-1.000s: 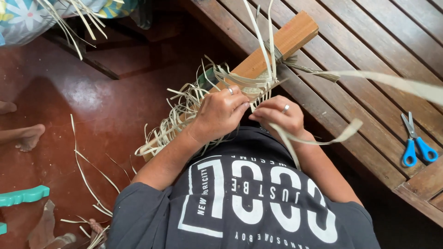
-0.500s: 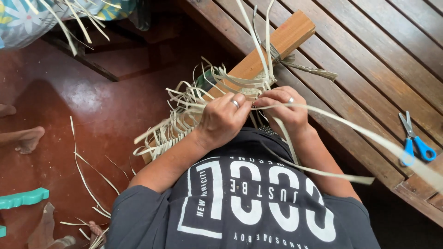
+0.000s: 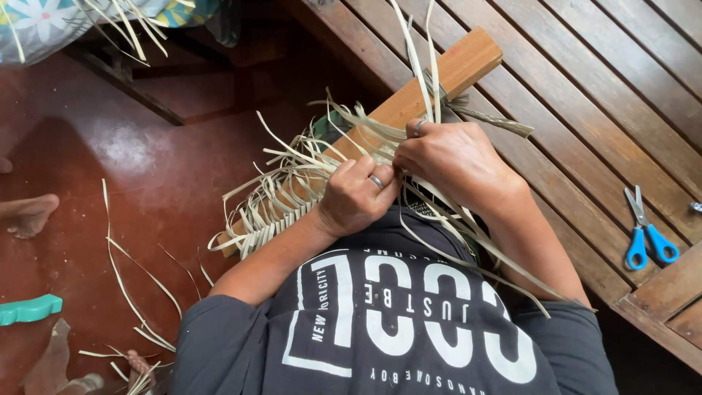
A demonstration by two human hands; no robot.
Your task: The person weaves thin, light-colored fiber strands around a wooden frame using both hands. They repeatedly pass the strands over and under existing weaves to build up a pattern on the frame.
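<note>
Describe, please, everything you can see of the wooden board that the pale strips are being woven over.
The wooden board is a long, flat plank of light reddish-brown wood with a squared end. It lies slanted across the darker slatted bench, its far end upper right, its near end reaching lower left over the red floor. Pale woven strips wrap and hide its middle and lower part. The left hand and right hand work the strips over it.
</note>
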